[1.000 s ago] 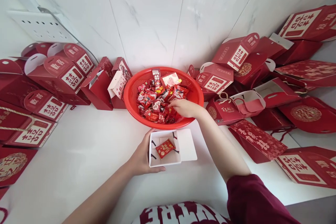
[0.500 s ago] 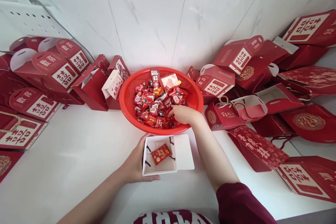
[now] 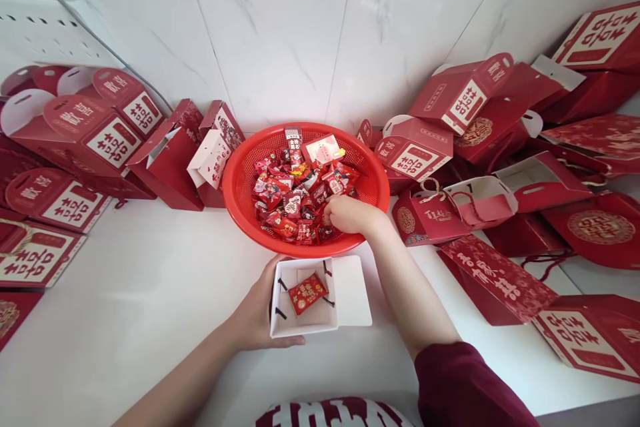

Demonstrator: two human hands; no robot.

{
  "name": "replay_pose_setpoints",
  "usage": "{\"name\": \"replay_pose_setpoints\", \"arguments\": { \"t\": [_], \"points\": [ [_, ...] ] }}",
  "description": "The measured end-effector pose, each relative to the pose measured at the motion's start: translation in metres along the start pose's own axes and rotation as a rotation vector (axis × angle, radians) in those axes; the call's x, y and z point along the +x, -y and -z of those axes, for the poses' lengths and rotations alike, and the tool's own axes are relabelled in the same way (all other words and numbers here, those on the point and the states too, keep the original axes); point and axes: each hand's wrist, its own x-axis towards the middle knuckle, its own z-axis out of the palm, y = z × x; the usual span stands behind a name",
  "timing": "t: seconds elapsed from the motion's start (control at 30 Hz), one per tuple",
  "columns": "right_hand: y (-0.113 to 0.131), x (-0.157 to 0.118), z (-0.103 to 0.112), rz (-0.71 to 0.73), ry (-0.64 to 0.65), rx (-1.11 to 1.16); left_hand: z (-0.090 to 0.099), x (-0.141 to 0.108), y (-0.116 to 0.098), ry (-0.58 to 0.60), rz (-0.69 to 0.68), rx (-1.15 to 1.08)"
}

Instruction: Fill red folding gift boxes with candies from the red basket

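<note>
A small white-lined gift box (image 3: 303, 330) with its flap folded out to the right is gripped by my left hand (image 3: 257, 310), fingers wrapped round its left side. Inside the box lies one red wrapped candy packet (image 3: 307, 293) with gold characters. Just beyond it stands a red plastic basket (image 3: 240, 230) holding a heap of wrapped candies (image 3: 293, 203). My right hand (image 3: 349, 215) reaches over the basket's near right rim into the heap, fingers curled down among the candies. Its fingertips are partly hidden, so what they pinch, if anything, does not show.
Red gift boxes (image 3: 113, 140) are stacked along the left. More red boxes and bags (image 3: 425, 147) crowd the right side of the white tabletop (image 3: 150, 293). A marbled wall (image 3: 280, 33) rises behind the basket, with a grey cable (image 3: 100, 33) at the upper left.
The fingers of my right hand have curled in more tightly among the candies. My left hand and the box are nearly unmoved. The view has shifted slightly.
</note>
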Motion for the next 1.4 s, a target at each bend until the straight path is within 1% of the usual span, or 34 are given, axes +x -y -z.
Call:
{"name": "replay_pose_setpoints", "arguments": {
  "t": [0.1, 0.17, 0.27, 0.37, 0.53, 0.67, 0.77, 0.87, 0.97, 1.1, 1.2, 1.33, 1.4],
  "points": [
    [0.001, -0.001, -0.001, -0.124, -0.037, -0.002, 0.0, 0.001, -0.002, -0.009, -0.006, -0.011],
    [0.001, -0.002, -0.001, -0.143, -0.022, 0.009, -0.001, 0.001, -0.003, -0.007, -0.009, -0.018],
    [-0.001, -0.003, 0.0, -0.075, 0.025, 0.042, -0.001, 0.001, -0.003, -0.005, -0.013, -0.031],
    [-0.004, -0.002, 0.0, -0.003, 0.046, 0.08, -0.001, 0.002, -0.004, -0.006, -0.015, -0.045],
    [-0.008, -0.002, 0.0, 0.069, 0.032, 0.149, -0.002, 0.001, -0.004, -0.009, -0.011, -0.07],
    [-0.007, -0.008, 0.005, 0.144, 0.023, 0.223, -0.002, 0.0, -0.002, -0.009, -0.003, -0.039],
    [-0.006, -0.015, 0.013, 0.185, 0.034, 0.365, -0.002, -0.001, 0.0, -0.001, -0.006, -0.006],
    [-0.008, -0.021, 0.018, 0.265, 0.098, 0.534, -0.001, -0.001, 0.001, 0.002, -0.015, 0.03],
    [-0.011, -0.023, 0.018, 0.366, 0.136, 0.554, -0.001, -0.002, 0.002, 0.004, -0.016, 0.034],
    [-0.015, -0.021, 0.012, 0.446, 0.087, 0.573, -0.001, -0.002, 0.002, 0.008, -0.012, 0.026],
    [-0.016, -0.019, 0.008, 0.466, 0.031, 0.607, -0.001, -0.002, 0.001, 0.009, -0.011, 0.045],
    [-0.017, -0.02, 0.006, 0.427, -0.077, 0.623, -0.001, -0.002, 0.001, 0.015, -0.01, 0.036],
    [-0.017, -0.02, 0.006, 0.403, -0.075, 0.607, -0.001, -0.002, 0.001, 0.015, -0.01, 0.054]
  ]
}}
